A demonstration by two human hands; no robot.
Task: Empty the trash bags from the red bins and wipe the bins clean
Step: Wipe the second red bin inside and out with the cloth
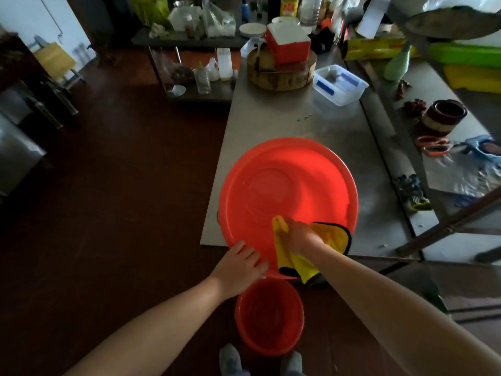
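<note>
Floor, nearest: two grey shoes (230, 359), toes toward the table. Just beyond them a small red bin (268, 321) stands upright on the dark floor, mouth up, with no bag inside.

Table edge: a large red basin (284, 180) sits on the steel table (271, 118), its near rim overhanging the edge above the small bin. The left hand (241, 263) lies flat on the near rim, fingers straight and close together. The right hand (301, 234) is inside the basin, fingers curled round a bunched yellow cloth (290, 259) with black edging, pressed to the near inner wall. One corner of the cloth hangs over the rim.

Mid table: a clear plastic tub (340, 84) lies beyond the basin. Orange-handled scissors (433, 145) are well to the right.

Far end: a round wooden chopping block (282, 74) carries a red box (288, 47) with a white lid. Behind stands a yellow bottle (290, 5) with a red label, print too blurred to read.
</note>
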